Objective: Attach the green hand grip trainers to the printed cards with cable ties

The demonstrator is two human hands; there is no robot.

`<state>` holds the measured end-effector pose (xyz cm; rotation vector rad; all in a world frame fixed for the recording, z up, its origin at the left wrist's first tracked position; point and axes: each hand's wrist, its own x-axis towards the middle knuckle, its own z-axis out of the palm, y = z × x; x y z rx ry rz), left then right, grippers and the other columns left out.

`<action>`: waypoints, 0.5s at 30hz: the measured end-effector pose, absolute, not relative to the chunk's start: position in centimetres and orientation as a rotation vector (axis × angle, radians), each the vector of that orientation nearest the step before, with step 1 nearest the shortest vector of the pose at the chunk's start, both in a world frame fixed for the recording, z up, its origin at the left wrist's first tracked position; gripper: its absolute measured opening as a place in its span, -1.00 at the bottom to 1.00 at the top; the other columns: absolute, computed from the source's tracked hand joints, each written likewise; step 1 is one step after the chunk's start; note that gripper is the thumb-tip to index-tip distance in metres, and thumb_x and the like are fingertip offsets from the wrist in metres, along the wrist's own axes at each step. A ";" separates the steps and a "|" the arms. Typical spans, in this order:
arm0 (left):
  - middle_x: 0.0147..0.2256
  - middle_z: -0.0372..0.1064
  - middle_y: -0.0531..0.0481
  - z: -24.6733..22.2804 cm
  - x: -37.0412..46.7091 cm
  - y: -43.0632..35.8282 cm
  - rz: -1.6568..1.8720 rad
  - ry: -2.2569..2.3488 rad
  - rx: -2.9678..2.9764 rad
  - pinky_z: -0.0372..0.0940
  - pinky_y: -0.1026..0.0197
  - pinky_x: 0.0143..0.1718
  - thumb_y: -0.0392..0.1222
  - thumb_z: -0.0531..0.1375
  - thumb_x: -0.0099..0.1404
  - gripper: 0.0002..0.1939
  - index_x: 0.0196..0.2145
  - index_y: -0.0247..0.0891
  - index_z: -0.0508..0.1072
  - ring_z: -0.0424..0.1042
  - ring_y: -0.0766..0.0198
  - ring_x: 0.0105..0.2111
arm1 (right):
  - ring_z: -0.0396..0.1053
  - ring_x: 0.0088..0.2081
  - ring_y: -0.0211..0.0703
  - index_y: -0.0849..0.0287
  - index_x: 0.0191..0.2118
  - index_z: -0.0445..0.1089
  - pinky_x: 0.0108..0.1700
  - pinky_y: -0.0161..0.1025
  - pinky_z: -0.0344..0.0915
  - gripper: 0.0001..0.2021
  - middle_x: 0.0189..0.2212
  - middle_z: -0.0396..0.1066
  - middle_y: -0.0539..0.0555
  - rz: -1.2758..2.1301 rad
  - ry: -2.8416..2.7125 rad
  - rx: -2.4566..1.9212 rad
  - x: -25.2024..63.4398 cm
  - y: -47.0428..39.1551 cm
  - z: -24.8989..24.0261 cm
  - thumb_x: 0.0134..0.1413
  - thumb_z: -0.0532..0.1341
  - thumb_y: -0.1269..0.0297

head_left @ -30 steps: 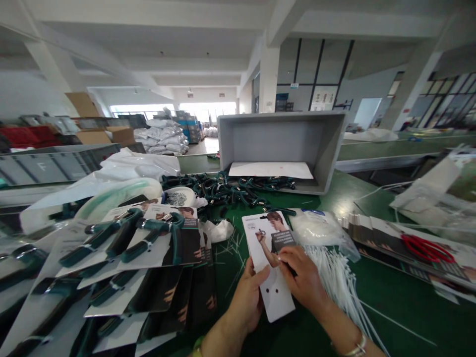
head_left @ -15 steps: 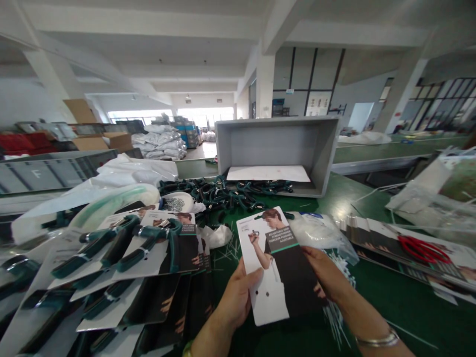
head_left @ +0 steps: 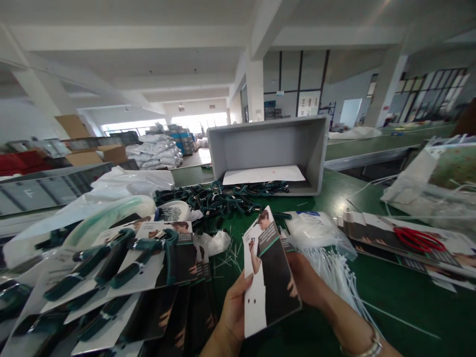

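Observation:
A printed black-and-white backing card (head_left: pixel 273 270) is held upright and turned at an angle in front of me. My left hand (head_left: pixel 236 302) grips its left edge, thumb on the front. At the card's right edge is my right hand (head_left: pixel 307 280), its fingers partly hidden behind the card. Part of another printed card shows behind the first. On the left, cards with green hand grips (head_left: pixel 154 253) fastened on them lie in a stacked pile. Loose green hand grips (head_left: pixel 219 198) are heaped beyond the card.
A grey bin (head_left: pixel 267 144) lies on its side behind the heap. White zip ties (head_left: pixel 330 272) and a plastic bag (head_left: pixel 316 228) are to the right, near stacked cards (head_left: pixel 379 233) with red scissors (head_left: pixel 418 239). A white bowl (head_left: pixel 173 211) holds small metal parts.
The card has turned so that its face is seen more obliquely. My right hand has shifted left and partly behind it. The whole view has swung slightly right.

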<state>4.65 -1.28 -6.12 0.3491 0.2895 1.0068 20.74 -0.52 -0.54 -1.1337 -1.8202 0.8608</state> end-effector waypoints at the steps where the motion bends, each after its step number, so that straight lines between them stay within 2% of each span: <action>1: -0.39 0.46 -0.01 -6.2 4.6 -1.2 0.991 0.268 0.339 0.27 0.32 -0.41 -0.32 0.16 0.15 -0.64 -0.06 -0.19 0.41 0.42 0.33 -0.47 | 0.36 -0.38 -0.16 0.19 -0.27 0.44 -0.35 -0.25 0.31 -0.82 -0.46 0.42 0.00 0.847 -1.855 -1.126 20.5 -0.7 -0.2 0.09 0.12 0.28; 3: -0.48 0.45 -0.01 -6.2 4.4 -1.2 0.963 0.230 0.314 0.24 0.39 -0.51 -0.28 0.13 0.20 -0.79 -0.21 -0.25 0.49 0.39 0.37 -0.53 | 0.35 -0.39 -0.16 0.17 -0.28 0.47 -0.36 -0.28 0.28 -0.81 -0.50 0.42 0.00 0.795 -1.942 -1.124 20.2 -1.2 0.6 0.05 0.10 0.36; 5: -0.47 0.47 -0.02 -6.0 4.2 -1.2 0.934 0.200 0.277 0.20 0.45 -0.59 -0.27 0.11 0.23 -0.82 -0.29 -0.28 0.51 0.37 0.41 -0.54 | 0.35 -0.39 -0.18 0.16 -0.22 0.46 -0.35 -0.30 0.25 -0.74 -0.47 0.44 0.02 0.728 -2.047 -1.130 20.0 -1.5 1.3 0.01 0.08 0.42; 11: -0.50 0.45 -0.01 -5.4 3.7 -1.4 0.952 0.220 0.164 0.04 0.54 -0.73 -0.33 0.09 0.24 -0.82 -0.33 -0.29 0.51 0.23 0.51 -0.63 | 0.37 -0.40 -0.22 0.16 -0.05 0.39 -0.35 -0.35 0.21 -0.59 -0.36 0.47 0.07 0.573 -2.248 -1.102 19.9 -1.9 2.6 -0.05 0.03 0.48; 15: -0.42 0.48 -0.03 -5.4 3.6 -1.7 0.989 0.298 0.089 0.02 0.50 -0.71 -0.30 0.11 0.23 -0.84 -0.31 -0.26 0.51 0.18 0.48 -0.61 | 0.37 -0.41 -0.22 0.15 0.00 0.36 -0.35 -0.34 0.21 -0.54 -0.36 0.48 0.07 0.536 -2.316 -1.062 20.2 -2.0 2.8 -0.07 0.03 0.48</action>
